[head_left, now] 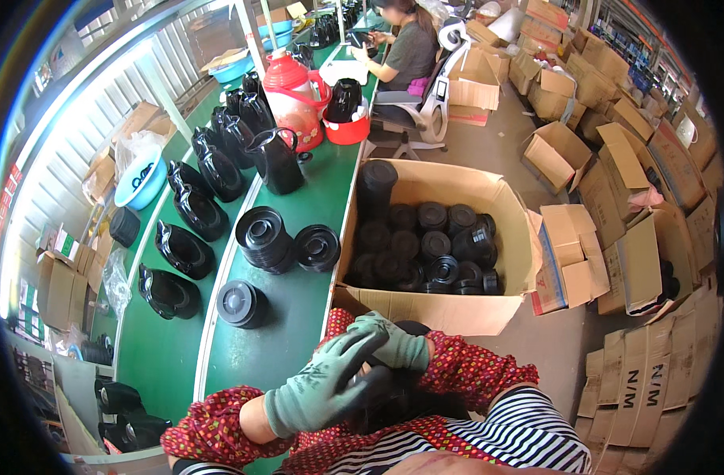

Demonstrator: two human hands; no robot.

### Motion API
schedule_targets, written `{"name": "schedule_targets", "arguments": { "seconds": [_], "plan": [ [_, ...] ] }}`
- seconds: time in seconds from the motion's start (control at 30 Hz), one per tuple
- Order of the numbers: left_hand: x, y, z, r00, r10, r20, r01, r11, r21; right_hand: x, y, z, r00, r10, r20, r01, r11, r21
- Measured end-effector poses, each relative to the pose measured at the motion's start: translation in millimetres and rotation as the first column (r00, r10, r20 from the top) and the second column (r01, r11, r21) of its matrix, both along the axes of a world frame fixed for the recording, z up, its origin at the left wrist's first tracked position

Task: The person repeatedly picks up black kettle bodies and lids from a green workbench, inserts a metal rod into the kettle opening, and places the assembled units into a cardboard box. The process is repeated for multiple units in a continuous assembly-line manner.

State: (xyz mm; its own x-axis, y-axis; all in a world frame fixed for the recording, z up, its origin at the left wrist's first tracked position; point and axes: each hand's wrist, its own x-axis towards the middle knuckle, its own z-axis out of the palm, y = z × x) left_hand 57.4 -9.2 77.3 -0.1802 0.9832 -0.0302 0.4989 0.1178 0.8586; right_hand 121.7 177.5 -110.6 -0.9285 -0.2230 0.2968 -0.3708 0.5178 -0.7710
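Note:
In my lap is a glossy black jug body point(413, 396), partly hidden by my hands and sleeves. My left hand point(318, 392), in a green-grey glove with dark fingertips, is closed against its near left side. My right hand point(395, 345), gloved alike, curls over its upper end. What lies between the fingers cannot be made out. On the green bench ahead, a ribbed black round part point(241, 304) lies nearest. Behind it are a stack of black round collars point(264, 237) and another black collar point(317, 247).
Rows of black jug bodies point(197, 207) line the conveyor at left. A red flask point(293, 99) and a red basin point(346, 131) stand farther back. An open carton point(425, 309) of black cylinders sits at right. A co-worker point(409, 51) sits beyond, near an office chair point(433, 103).

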Motion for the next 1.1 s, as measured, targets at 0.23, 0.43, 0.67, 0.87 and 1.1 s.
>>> {"name": "schedule_targets", "arguments": {
  "seconds": [0.23, 0.43, 0.67, 0.87, 1.1],
  "plan": [
    [17, 20, -34, 0.803, -0.033, -0.596, -0.2, 0.926, -0.321, 12, -5, -12, 0.989, -0.135, -0.056, 0.145, 0.954, 0.262],
    [-30, 2, -65, 0.971, 0.097, -0.219, -0.197, 0.843, -0.5, 42, -18, 61, 0.942, -0.329, 0.068, 0.275, 0.87, 0.41],
    [-65, 10, -122, 0.991, -0.094, -0.093, 0.071, 0.973, -0.221, 60, -15, 103, 0.95, -0.311, -0.006, 0.259, 0.78, 0.569],
    [-76, 24, -162, 0.988, -0.142, -0.065, 0.138, 0.989, -0.063, 55, -20, 115, 0.927, -0.373, 0.04, 0.263, 0.721, 0.642],
    [-65, -9, -142, 0.954, 0.12, -0.276, -0.107, 0.992, 0.061, 73, -15, 113, 0.914, -0.349, -0.208, 0.401, 0.858, 0.32]
  ]
}}
